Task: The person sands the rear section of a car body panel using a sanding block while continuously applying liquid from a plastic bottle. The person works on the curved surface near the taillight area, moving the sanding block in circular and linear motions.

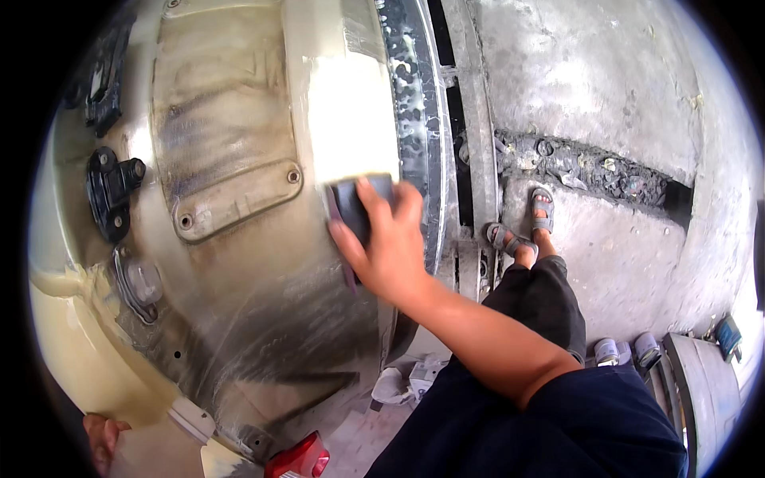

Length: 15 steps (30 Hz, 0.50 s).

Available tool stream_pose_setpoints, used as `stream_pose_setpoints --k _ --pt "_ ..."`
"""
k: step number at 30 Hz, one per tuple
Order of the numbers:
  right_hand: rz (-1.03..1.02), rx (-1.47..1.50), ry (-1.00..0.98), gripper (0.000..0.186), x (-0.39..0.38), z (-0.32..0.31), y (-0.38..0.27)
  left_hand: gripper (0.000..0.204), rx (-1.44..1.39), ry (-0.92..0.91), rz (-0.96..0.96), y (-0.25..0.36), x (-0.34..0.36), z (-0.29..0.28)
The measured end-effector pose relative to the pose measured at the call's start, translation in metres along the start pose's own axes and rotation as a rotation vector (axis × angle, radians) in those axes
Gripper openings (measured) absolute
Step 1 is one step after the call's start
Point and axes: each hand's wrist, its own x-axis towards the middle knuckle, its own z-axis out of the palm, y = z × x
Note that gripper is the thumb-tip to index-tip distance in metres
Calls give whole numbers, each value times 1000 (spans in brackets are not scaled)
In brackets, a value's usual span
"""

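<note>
Because the dark block point(351, 210), just off centre toward eleven o'clock, looked light and stiffish, the right hand point(392, 248) sensibly gripped its edges, while the left hand's point(103, 440) hold at eight o'clock couldn't be told

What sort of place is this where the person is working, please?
Probably a vehicle body repair workshop. The right hand holds a dark block against a patchy, scuffed body panel; a red lamp and tins are also in view.
</note>
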Motion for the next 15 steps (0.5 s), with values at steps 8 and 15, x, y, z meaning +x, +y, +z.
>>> stream_pose_setpoints --k 8,15 --pt "65 -75 -74 59 12 -7 3 19 9 -4 -19 2 3 -3" --pt "34 20 48 60 96 4 -11 20 11 11 27 5 3 -1"
